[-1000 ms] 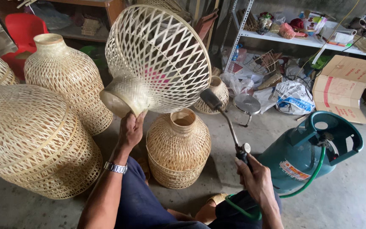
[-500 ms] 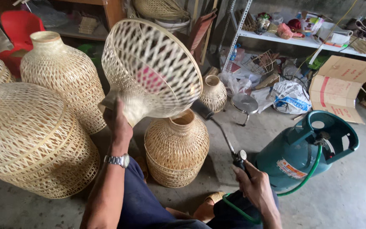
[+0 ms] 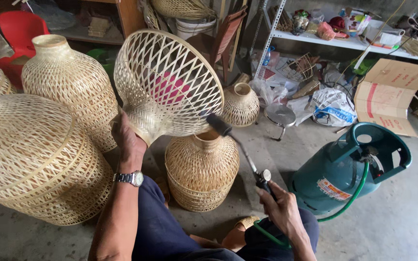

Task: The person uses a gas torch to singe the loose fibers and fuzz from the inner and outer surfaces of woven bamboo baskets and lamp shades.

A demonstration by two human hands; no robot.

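Clamped around the narrow neck of a pale, open-weave bamboo lampshade point(image 3: 168, 87), the left hand point(image 3: 127, 140) holds it tilted in the air with its wide mouth facing away; the right hand point(image 3: 281, 210) is closed on the handle of a long-nozzled metal gas torch point(image 3: 240, 147), whose black tip sits just at the shade's lower rim. A green hose point(image 3: 349, 193) runs from beside the right hand to a teal gas cylinder point(image 3: 349, 169) lying on the bare grey concrete floor point(image 3: 388, 227) to the right, a white and red label on its side. Below the held shade stands a squat woven bamboo vase-shaped basket point(image 3: 201, 171); more woven shades point(image 3: 35, 154) crowd to the left of the left hand. Beyond the torch stand a white metal shelf point(image 3: 344, 43) of clutter, a flat brown cardboard box point(image 3: 390, 94) with red markings, and a white printed sack point(image 3: 332, 106)
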